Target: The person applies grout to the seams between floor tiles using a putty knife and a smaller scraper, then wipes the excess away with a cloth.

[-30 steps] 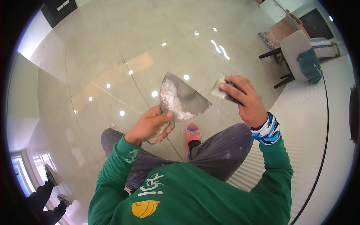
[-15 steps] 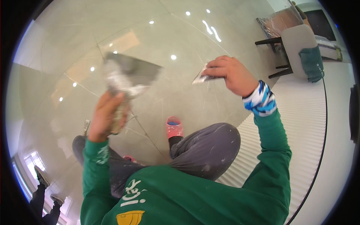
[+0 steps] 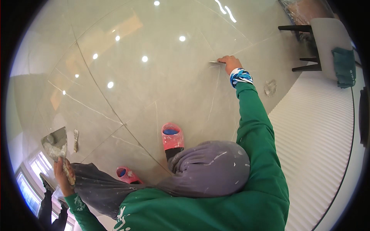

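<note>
At the far left my left hand is closed round the handle of a wide putty knife. White paste is smeared over its tapered metal blade, which points away from me. My right arm is stretched forward, and my right hand grips a small flat scraper. The scraper is seen nearly edge-on, low over the glossy tiled floor; whether it touches the tile I cannot tell. Most of what my right fingers hold is hidden under them.
A narrow, paste-stained tool lies beside the putty knife. A crumpled clear scrap is on the floor near a white ridged panel. A grey chair with a green cloth stands at right. Another person's legs show lower left.
My left hand has swung the putty knife from in front of me down to the far left. My right arm has straightened, carrying the scraper farther forward and lower. The view has shifted.
</note>
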The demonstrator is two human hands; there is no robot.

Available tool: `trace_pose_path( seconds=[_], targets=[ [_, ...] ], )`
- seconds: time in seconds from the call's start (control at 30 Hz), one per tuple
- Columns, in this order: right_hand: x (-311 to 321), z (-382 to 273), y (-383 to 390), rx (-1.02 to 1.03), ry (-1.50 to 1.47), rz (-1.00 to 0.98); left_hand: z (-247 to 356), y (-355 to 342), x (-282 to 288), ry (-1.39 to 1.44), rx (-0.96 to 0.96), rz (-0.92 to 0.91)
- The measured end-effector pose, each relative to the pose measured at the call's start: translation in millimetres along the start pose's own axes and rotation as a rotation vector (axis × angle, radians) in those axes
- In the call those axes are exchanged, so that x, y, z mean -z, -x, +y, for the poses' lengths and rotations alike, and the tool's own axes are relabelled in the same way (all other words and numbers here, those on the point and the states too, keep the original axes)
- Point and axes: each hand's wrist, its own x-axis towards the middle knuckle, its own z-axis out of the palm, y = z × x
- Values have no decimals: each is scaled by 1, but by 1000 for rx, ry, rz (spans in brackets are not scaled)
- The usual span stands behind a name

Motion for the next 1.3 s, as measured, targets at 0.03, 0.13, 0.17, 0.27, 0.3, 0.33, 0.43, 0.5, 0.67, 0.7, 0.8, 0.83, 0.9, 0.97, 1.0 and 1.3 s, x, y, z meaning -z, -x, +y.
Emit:
trace_pose_path(
  seconds=[0.03, 0.13, 0.17, 0.27, 0.3, 0.33, 0.43, 0.5, 0.67, 0.7, 0.8, 0.83, 0.9, 0.97, 1.0, 1.3],
  targets=[
    [-8, -3, -3, 14, 47, 19, 2, 0, 2, -9, 5, 8],
    [-47, -5, 35, -11, 30, 68, 4, 0, -3, -25, -37, 36],
    [-53, -6, 43, 14, 8, 139, 3, 1, -1, -23, -38, 43],
    [-40, 0, 25, 87, 13, 67, 0, 1, 13, 23, -39, 53],
    [-30, 0, 14, 146, 17, 51, -2, 0, 23, 6, -48, -5],
    [-22, -3, 5, 129, -17, 74, 0, 1, 23, -11, -56, -65],
    [-34, -10, 16, 117, -9, 151, -2, 15, 18, 28, -61, 25],
    [-39, -7, 28, 87, 14, 113, -2, 22, 29, 41, -83, 38],
    [-23, -35, 23, 180, 124, -41, -3, 34, 56, 19, -137, 61],
    [-23, -39, 25, 174, 105, -12, -4, 35, 56, 27, -121, 82],
    [-34, -38, 54, 111, 48, 35, -6, 39, 62, 55, -121, 123],
    [-28, -42, 58, 87, 66, -31, -7, 39, 65, 73, -137, 137],
    [-15, -53, 49, 127, 54, -97, -9, 39, 71, 70, -133, 147],
    [-18, -68, 45, 189, -25, 79, -12, 37, 78, 67, -132, 156],
    [-20, -77, 47, 178, 21, 37, -15, 35, 82, 78, -144, 110],
    [-34, -122, 66, 225, 23, 67, -22, 38, 105, 152, -160, 121]
  ],
)
